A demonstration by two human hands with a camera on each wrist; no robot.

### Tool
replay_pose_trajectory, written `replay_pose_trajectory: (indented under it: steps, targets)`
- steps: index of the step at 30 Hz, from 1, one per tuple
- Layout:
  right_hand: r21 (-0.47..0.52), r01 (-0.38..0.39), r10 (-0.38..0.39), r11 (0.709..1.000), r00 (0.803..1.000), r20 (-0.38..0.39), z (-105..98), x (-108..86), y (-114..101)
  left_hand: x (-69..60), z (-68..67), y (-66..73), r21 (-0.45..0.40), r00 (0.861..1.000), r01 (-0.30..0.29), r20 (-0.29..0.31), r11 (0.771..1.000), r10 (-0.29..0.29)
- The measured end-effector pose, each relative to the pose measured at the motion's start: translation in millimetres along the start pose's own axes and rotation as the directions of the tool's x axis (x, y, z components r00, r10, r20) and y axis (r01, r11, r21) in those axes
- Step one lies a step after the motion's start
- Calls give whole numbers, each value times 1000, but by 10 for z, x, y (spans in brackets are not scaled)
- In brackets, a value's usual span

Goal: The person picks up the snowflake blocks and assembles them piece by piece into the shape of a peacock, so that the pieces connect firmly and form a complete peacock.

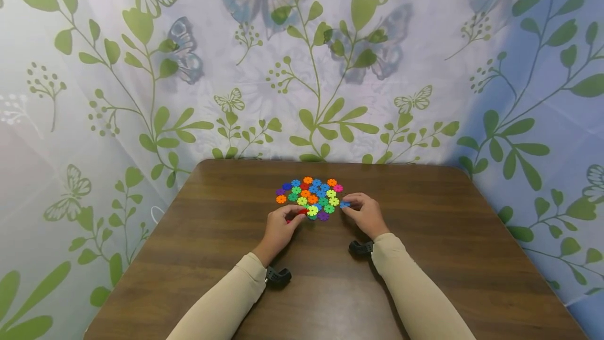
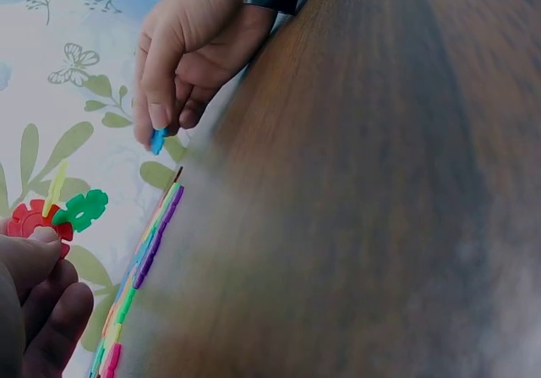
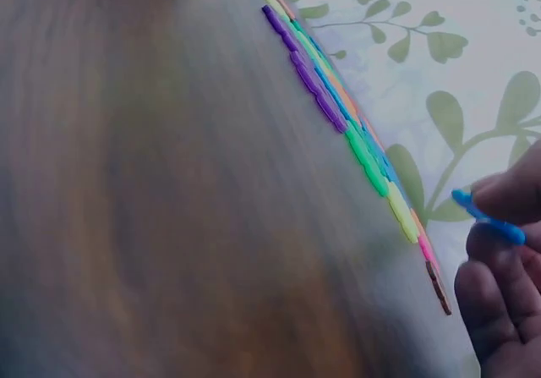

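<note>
My left hand [image 1: 280, 226] pinches a red flower-shaped disc [image 2: 32, 218] between thumb and fingers; a yellow disc [image 2: 56, 189] and a green disc [image 2: 81, 210] are joined to it. Between the thumb and fingertips of my right hand [image 1: 367, 215] is a blue disc [image 3: 489, 216], held just right of the spread of discs. That spread of flat, many-coloured discs lies on the table between and beyond the hands, with an orange disc [image 1: 281, 199] at its left and a purple disc [image 1: 323, 216] at its near edge. The two hands are apart.
The brown wooden table [image 1: 330, 287] reaches back to a hanging cloth [image 1: 264, 67] printed with green leaves and butterflies. Each wrist carries a black strapped device, the left one [image 1: 278, 277] and the right one [image 1: 360, 248], near the tabletop.
</note>
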State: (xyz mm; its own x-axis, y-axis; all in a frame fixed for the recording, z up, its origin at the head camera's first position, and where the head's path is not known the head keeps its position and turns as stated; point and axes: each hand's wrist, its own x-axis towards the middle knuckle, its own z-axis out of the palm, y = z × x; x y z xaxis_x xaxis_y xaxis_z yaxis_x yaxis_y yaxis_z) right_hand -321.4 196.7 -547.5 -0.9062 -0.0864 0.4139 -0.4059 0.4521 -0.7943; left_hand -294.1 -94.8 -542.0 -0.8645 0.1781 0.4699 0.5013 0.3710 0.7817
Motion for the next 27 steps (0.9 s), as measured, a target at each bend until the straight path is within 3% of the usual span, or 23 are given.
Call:
replay_pose_trajectory:
  steps: [5, 12, 21, 27]
  targets:
    - [112, 0, -3, 994, 1000, 27, 45, 2, -38, 12, 9, -20, 5, 999, -20, -36, 1000, 20]
    - [279, -13, -18, 960, 994, 108, 118, -29, -157, 11, 12, -30, 23, 996, -65, -64, 998, 66]
    - [381, -12, -52, 925, 986, 156, 210, -53, -298, 19, 8, -33, -3, 998, -51, -31, 999, 50]
    - [403, 32, -110, 915, 979, 171, 307, -87, -348, -1, 9, -41, 16, 991, -130, -14, 991, 130]
